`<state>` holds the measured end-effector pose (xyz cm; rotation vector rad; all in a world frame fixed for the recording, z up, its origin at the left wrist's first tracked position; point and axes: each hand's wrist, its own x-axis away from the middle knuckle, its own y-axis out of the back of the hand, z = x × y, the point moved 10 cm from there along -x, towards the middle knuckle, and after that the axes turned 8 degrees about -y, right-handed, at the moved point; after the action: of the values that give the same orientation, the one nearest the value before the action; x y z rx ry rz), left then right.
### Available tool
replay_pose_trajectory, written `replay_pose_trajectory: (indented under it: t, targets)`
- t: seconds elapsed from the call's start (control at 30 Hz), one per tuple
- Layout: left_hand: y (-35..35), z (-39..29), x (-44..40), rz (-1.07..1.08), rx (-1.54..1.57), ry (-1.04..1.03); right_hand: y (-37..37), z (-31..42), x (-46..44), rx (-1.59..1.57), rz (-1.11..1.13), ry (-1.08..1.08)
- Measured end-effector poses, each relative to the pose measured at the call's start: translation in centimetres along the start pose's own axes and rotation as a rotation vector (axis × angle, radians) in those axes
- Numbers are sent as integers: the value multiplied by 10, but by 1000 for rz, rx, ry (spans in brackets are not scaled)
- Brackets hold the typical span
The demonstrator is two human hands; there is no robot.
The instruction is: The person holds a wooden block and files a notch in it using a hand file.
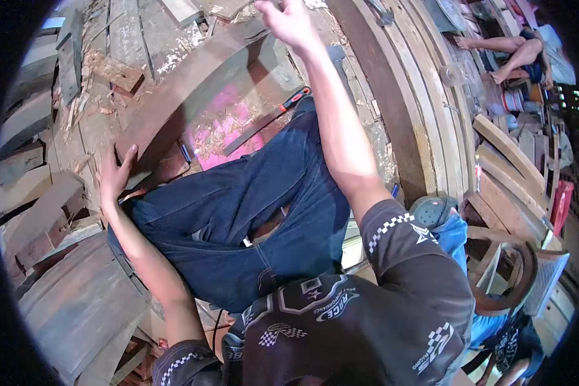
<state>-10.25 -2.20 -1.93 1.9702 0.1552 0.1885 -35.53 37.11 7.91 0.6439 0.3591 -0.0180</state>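
A long curved wooden beam (193, 74) arches across in front of my lap. My left hand (114, 177) is closed around its near left end, thumb on one side and fingers on the other. Close to the beam's far end is my right hand (289, 24), partly cut off by the top edge of the view; its fingertips are hidden, and I cannot tell whether it touches the wood. Between the beam and my jeans lies a file-like tool (264, 122) with a long flat blade and a red and black handle. Under it is a pink sheet (222, 128) scattered with wood shavings.
Wood offcuts (35, 122) pile up on the left, beside a wide board (83, 309). A small block with holes (119, 74) sits among shavings. Long planks (405, 96) run along the right. Further right are curved wooden pieces (508, 151) and another person's legs (511, 58).
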Motion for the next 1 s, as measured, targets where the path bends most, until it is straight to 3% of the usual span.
replay_pose_trajectory:
  t: [0.03, 0.07, 0.13, 0.23, 0.3, 0.37, 0.53, 0.77, 0.93, 1.0]
  targets:
    - [-4, -1, -3, 16, 45, -18, -17, -5, 7, -250, 119, -101]
    - [-7, 1, -4, 30, 85, -31, -35, -24, 17, -161, 220, -217]
    - [-16, 22, -2, 11, 120, -18, -35, -7, 31, 3, 255, -155]
    - [-5, 13, 3, 59, -116, 99, -45, 8, 39, 113, 366, -122]
    - [-15, 24, 0, 25, 44, 45, -61, 4, 43, 121, 405, -25]
    - [-8, 12, 1, 123, 30, 136, -82, 1, 55, 151, 514, 35]
    - [-4, 9, 2, 81, 0, 137, -109, 21, 81, 347, 739, 52]
    - [-2, 8, 4, 59, 28, 133, -105, 3, 64, 222, 656, 6]
    - [24, -62, -22, -207, -146, -182, -65, 0, 27, 230, 373, -27]
    - [17, -118, -45, -181, -156, -311, -56, -20, 12, 190, 266, -35]
